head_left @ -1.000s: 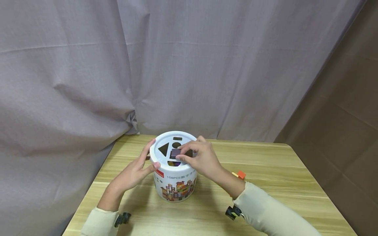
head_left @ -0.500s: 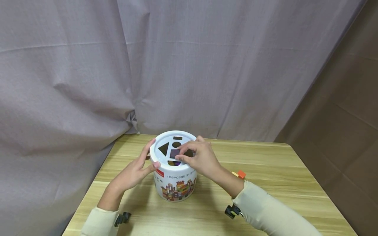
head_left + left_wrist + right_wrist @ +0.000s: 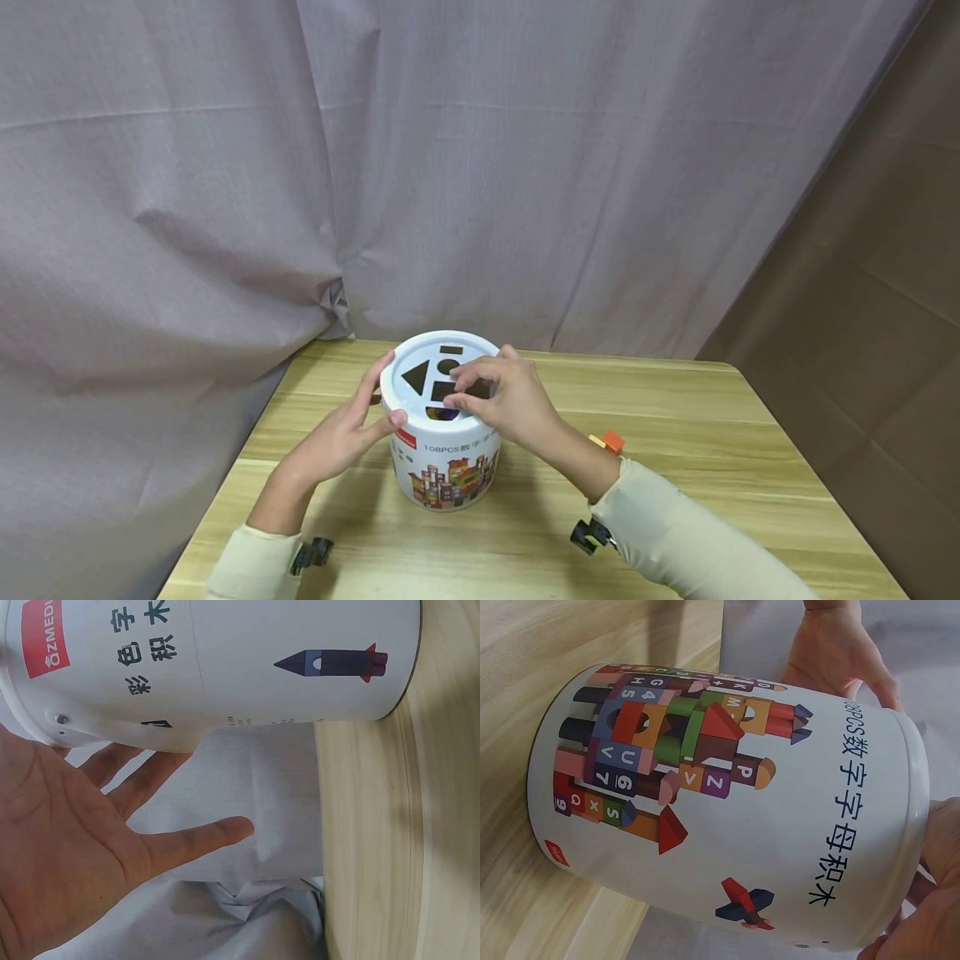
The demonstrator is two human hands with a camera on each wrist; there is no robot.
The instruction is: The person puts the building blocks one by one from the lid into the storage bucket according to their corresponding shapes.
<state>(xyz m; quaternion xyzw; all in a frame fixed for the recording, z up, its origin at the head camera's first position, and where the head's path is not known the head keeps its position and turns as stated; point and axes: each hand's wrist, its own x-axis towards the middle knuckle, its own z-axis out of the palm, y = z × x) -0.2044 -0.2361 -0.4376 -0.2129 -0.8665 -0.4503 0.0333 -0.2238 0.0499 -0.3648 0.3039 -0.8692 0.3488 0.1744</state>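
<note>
A white bucket printed with colourful building blocks stands upright on the table. Its lid has a triangular, a round, a square and other cut-outs. My left hand steadies the bucket, thumb on the rim, and its fingers look straight and spread in the left wrist view. Over the lid, my right hand rests with thumb and index finger bent and apart beside the square hole. Nothing shows between those fingertips, and the hole is dark. Something yellow and purple shows through the front opening.
An orange block and a yellow block lie right of the bucket, partly hidden by the right forearm. Behind the wooden table hangs a grey curtain.
The purple block at the square hole has sunk down through it and is out of sight there. Both hands have stayed almost in place.
</note>
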